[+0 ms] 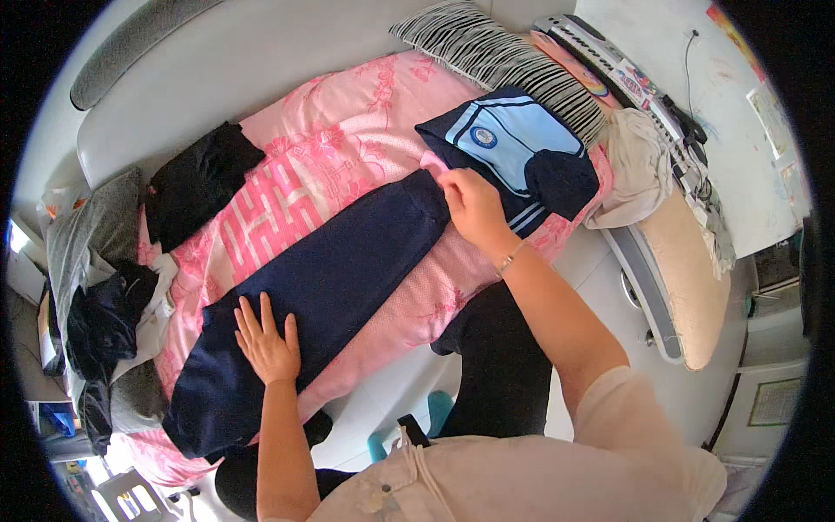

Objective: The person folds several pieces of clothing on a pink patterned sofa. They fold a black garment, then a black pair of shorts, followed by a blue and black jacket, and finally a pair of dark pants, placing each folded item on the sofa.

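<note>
Navy trousers (326,257), apparently folded lengthwise, lie slantwise over a pink patterned cover. My left hand (268,342) rests flat on their wider lower-left end, fingers spread. At the narrow far-right end, my right hand (472,207) is closed with its fingertips at the trouser edge, seemingly pinching the cloth; the fingertips are partly hidden. Just beyond my right hand sits a folded light-blue and navy jacket (513,139) with a round badge and white stripes.
The pink cover (348,117) is spread over a grey sofa (217,78). A black garment (200,187) lies at the left, near grey and black clothes (109,304) heaped on the sofa's end. A striped pillow (496,61), a pale cloth (635,165) and a keyboard (609,65) are at the far right.
</note>
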`<state>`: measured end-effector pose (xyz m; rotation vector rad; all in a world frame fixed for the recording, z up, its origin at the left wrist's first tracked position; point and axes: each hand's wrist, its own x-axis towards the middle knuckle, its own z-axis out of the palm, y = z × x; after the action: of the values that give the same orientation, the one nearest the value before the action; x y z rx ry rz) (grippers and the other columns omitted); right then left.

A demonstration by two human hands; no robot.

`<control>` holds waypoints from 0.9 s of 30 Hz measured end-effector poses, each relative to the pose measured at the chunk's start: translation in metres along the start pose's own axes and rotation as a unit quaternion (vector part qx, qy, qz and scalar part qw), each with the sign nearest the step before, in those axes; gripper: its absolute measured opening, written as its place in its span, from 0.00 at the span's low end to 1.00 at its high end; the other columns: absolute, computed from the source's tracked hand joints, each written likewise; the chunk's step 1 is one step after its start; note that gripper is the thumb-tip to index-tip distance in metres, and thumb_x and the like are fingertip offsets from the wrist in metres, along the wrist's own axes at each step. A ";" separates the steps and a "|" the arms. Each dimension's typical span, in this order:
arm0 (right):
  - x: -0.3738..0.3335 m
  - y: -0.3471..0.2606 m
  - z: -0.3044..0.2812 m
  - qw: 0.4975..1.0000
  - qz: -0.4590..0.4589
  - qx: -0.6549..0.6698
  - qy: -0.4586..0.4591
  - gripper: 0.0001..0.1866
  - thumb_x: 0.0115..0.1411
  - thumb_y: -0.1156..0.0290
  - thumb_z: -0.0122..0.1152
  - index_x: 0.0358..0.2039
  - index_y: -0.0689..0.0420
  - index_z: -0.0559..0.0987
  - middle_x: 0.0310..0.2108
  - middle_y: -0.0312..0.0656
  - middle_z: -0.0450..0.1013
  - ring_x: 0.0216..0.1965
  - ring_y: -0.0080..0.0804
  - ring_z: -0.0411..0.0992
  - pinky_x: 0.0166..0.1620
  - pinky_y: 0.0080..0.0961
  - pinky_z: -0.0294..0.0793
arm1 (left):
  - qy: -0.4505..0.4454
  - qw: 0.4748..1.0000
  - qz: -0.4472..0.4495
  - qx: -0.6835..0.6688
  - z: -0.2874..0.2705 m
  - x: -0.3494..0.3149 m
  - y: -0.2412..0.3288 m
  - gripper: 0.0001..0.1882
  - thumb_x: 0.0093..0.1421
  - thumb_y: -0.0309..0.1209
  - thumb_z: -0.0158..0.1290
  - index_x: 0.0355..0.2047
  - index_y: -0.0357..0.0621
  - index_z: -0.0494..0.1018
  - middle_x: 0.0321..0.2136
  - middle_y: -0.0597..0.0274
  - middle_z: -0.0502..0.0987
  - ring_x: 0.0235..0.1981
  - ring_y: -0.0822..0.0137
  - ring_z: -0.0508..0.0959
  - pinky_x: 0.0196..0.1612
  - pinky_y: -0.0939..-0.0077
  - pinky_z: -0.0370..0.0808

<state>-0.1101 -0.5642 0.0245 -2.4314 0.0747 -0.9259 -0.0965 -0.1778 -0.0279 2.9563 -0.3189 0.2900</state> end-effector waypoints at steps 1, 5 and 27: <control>-0.009 0.002 0.001 0.997 0.071 0.023 -0.024 0.05 0.54 0.71 0.58 0.31 0.56 0.76 0.31 0.47 0.75 0.33 0.45 0.75 0.36 0.35 0.73 | 0.003 1.000 0.003 0.001 0.002 -0.001 0.000 0.31 0.61 0.48 0.46 0.63 0.55 0.59 0.65 0.50 0.51 0.66 0.48 0.51 0.63 0.47 0.51; -0.037 -0.009 0.009 0.943 0.311 0.030 -0.117 0.19 0.53 0.57 0.63 0.20 0.62 0.74 0.19 0.49 0.74 0.23 0.43 0.75 0.32 0.34 0.73 | 0.013 1.000 0.000 0.016 0.006 -0.002 -0.006 0.30 0.61 0.48 0.45 0.63 0.55 0.59 0.65 0.50 0.51 0.66 0.48 0.51 0.63 0.47 0.51; -0.025 -0.035 0.005 0.799 0.406 0.403 -0.182 0.07 0.52 0.76 0.61 0.33 0.58 0.75 0.28 0.37 0.73 0.29 0.24 0.76 0.27 0.15 0.72 | 0.028 0.999 -0.016 -0.010 0.007 -0.002 -0.006 0.30 0.60 0.46 0.47 0.62 0.56 0.60 0.65 0.52 0.52 0.66 0.50 0.51 0.65 0.51 0.50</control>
<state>-0.1307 -0.5259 0.0240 -1.4671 0.4449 -0.0286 -0.0959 -0.1723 -0.0360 2.9241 -0.2664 0.3619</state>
